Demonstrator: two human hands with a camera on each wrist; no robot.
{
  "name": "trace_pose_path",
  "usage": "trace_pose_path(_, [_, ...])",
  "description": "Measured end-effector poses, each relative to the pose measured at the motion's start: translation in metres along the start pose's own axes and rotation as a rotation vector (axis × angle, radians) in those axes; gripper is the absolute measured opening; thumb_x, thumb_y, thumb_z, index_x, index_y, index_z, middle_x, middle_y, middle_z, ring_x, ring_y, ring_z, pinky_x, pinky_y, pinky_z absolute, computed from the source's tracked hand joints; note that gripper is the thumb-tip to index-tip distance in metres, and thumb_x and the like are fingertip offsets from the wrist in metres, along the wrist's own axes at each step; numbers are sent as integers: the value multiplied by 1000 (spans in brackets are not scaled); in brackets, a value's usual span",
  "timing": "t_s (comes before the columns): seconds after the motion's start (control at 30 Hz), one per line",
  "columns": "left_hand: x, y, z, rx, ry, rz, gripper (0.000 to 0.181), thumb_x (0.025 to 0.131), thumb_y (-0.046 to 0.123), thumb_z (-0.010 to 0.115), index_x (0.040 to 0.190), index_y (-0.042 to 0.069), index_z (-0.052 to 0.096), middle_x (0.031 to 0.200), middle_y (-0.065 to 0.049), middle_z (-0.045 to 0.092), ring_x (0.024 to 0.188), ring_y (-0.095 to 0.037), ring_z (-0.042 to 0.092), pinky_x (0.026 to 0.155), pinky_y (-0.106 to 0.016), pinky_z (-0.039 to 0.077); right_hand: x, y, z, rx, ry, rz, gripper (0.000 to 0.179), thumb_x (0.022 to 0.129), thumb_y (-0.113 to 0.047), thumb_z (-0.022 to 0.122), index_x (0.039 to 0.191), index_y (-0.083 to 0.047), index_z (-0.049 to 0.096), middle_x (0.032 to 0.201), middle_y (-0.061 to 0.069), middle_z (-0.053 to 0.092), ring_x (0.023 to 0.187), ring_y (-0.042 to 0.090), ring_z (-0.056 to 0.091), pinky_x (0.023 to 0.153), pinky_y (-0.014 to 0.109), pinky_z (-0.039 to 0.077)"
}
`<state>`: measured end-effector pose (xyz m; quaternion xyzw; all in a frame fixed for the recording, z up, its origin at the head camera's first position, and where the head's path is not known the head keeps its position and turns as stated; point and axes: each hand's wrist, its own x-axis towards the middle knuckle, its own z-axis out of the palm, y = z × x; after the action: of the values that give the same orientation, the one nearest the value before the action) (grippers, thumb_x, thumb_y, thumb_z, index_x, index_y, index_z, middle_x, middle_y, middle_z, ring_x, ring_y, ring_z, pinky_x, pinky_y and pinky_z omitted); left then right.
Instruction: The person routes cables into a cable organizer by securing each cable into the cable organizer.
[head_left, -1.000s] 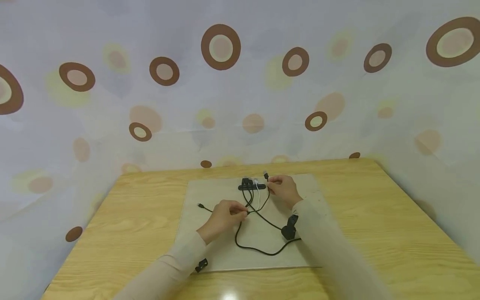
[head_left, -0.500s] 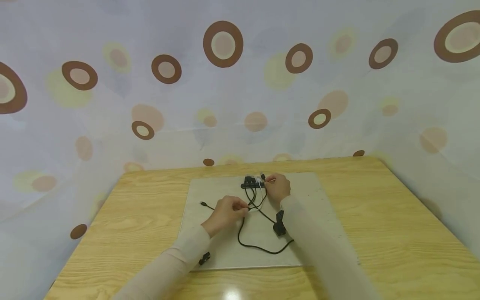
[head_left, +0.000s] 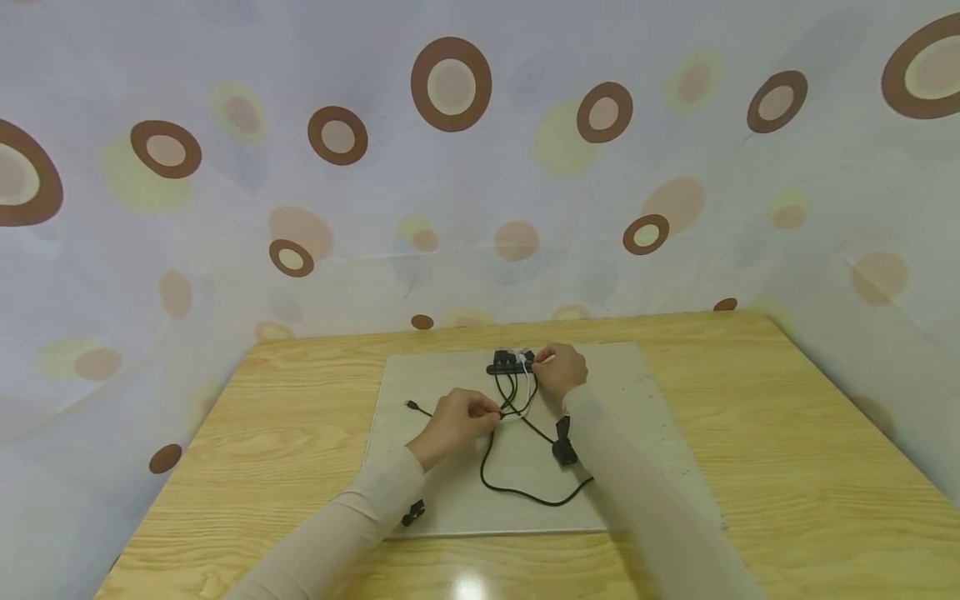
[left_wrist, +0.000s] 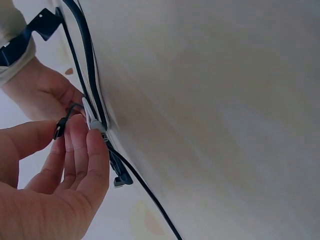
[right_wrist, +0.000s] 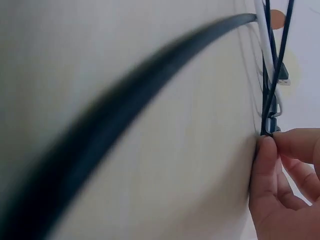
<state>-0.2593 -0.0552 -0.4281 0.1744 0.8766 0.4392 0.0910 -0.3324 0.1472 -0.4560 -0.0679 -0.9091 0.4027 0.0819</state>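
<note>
Near the back of the pale board (head_left: 630,400) lies a black cable holder strip (head_left: 495,369), with black plugs (head_left: 504,357) and a white cable (head_left: 528,385) set in it. My right hand (head_left: 564,372) is at the strip's right end, pinching a black USB cable between thumb and forefinger just below its plug (head_left: 529,357). In the right wrist view the cable meets the strip right at those fingertips. Lower left, my left hand (head_left: 456,423) pinches a small black connector (left_wrist: 60,128) at the cable's other end, apart from the board.
A loose black cable end (head_left: 412,405) points left on the board. Another black cable (head_left: 525,497) loops across the front of it and passes under the right forearm. Dark brackets sit at both wrists. Around the board is a wooden table (head_left: 285,417), backed by a patterned curtain (head_left: 375,208).
My right hand has moved left with the USB cable, bringing its plug down from above the strip's right side to the strip's right end. The left hand keeps its pinch, almost in place.
</note>
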Motion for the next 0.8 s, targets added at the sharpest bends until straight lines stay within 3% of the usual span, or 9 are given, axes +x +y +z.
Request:
trace_pose_path(0.13, [1,-1,0,-11,2,-6,14,91,13,65,99,5,73,84,-2,71,77,-11,61,69,-27,50,1,-3,-5,-25,-16,-8,11,88,-15,63,88,-6,71,86,13,70,75,30,62,71,46,50])
trace_pose_path(0.27, [1,-1,0,-19,3,-7,14,91,13,65,99,4,73,84,-3,71,76,-10,62,69,-25,50,0,-8,-15,-75,-33,-90,11,89,-12,65,90,-5,73,88,14,71,77,30,64,69,45,52])
trace_pose_path(0.57, [2,0,1,-21,-3,-10,13,91,13,65,98,5,73,85,-3,71,77,-11,62,70,-27,50,2,-14,-22,-317,-128,-265,11,89,-10,68,95,-5,75,96,12,72,88,28,66,78,42,54])
trace_pose_path(0.8, [1,0,0,-22,3,-9,12,91,12,66,97,5,73,83,-3,71,75,-10,62,67,-25,50,6,-16,-18,-418,-139,-322,12,88,-10,69,95,-5,76,97,11,72,89,27,67,79,40,55])
